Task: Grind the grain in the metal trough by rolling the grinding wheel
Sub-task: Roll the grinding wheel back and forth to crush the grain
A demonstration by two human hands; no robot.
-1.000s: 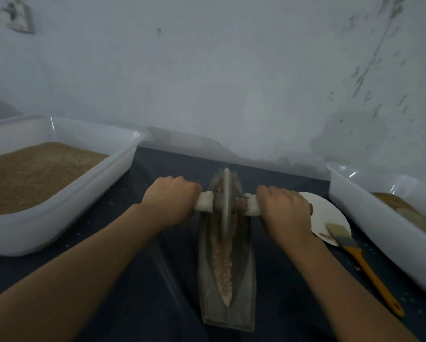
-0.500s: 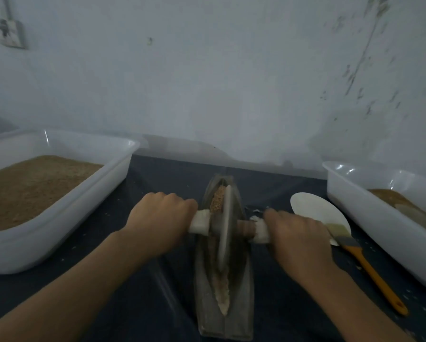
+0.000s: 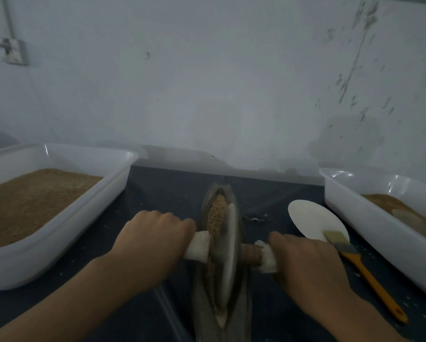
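A narrow boat-shaped metal trough (image 3: 244, 304) lies lengthwise on the dark table in front of me. The thin grinding wheel (image 3: 228, 253) stands upright in it, near its middle. Brown grain (image 3: 215, 214) is heaped in the far end, beyond the wheel. My left hand (image 3: 147, 243) grips the white-wrapped left end of the wheel's axle (image 3: 198, 246). My right hand (image 3: 303, 262) grips the wrapped right end, with a bare wooden stub of the axle showing beside the wheel.
A white tub (image 3: 59, 243) full of brown grain stands at the left. Another white tub (image 3: 370, 228) with brown powder stands at the right. A white plate (image 3: 310, 218) and an orange-handled brush (image 3: 365, 270) lie between the trough and the right tub.
Both hands have drawn the wheel back toward me along the trough, from its far end to about its middle. Grain is now exposed at the far end.
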